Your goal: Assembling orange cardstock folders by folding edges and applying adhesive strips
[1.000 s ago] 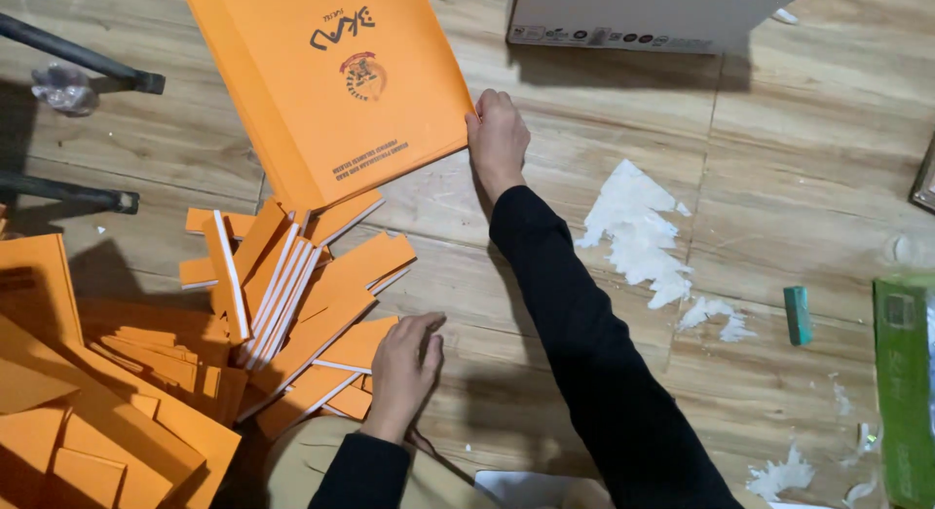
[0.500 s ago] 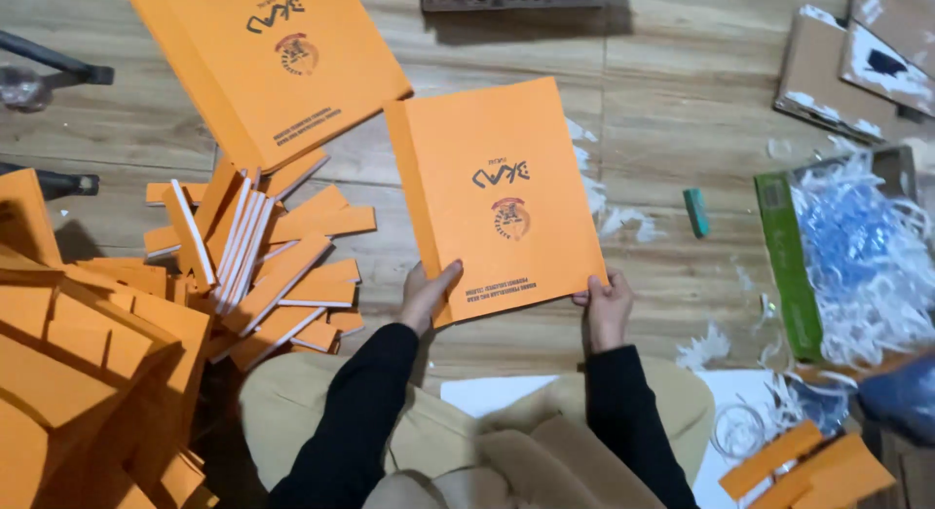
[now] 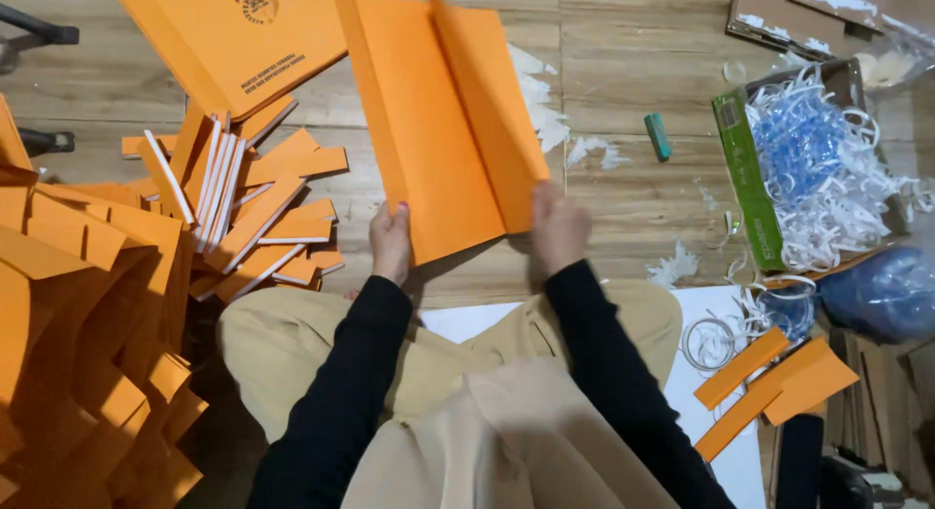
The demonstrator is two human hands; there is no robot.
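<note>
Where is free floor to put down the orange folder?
Bare floor lies between the folder and the green box, apart from a small green piece and paper scraps. The left is crowded with orange strips and orange stacks.

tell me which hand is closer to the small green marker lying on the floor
Right. The right hand grips the orange folder at its lower right edge, below and left of the green marker. The left hand holds the folder's lower left edge, farther away.

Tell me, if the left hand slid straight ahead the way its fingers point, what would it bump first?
Probably the orange folder itself: the left hand already grips its near edge, fingers pointing up along it. Beyond lies bare wooden floor, though depth is hard to judge.
</note>
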